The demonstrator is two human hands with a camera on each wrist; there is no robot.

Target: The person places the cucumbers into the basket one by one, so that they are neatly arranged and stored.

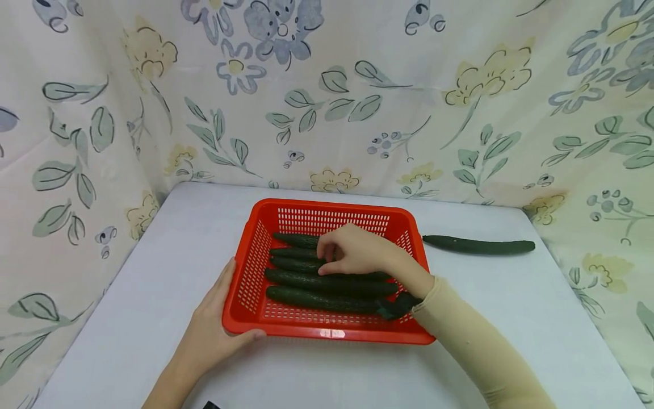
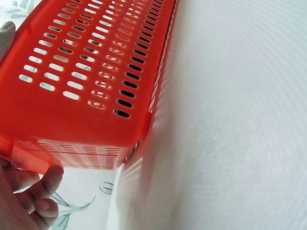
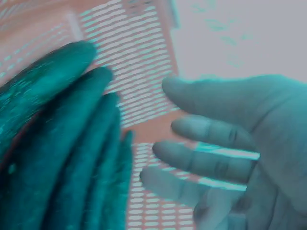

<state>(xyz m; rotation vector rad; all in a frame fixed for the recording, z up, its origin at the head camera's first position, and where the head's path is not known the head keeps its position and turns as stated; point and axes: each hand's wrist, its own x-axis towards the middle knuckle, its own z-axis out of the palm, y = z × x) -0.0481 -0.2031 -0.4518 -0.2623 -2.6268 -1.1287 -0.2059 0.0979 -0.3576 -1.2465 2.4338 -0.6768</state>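
Several dark green cucumbers lie side by side in a red plastic basket with slotted walls. My left hand holds the basket at its near left corner, thumb along the front rim. In the left wrist view, that hand's fingers bend round the basket's edge. Above the cucumbers hovers my right hand, fingers loosely bent and nothing held. The right wrist view shows a gap between its fingertips and the cucumbers. One more cucumber lies outside, right of the basket.
The basket stands on a white table. Floral cloth hangs behind the table and along its sides. A dark object sits at my right wrist, over the basket's near right part. A small black thing shows at the bottom edge.
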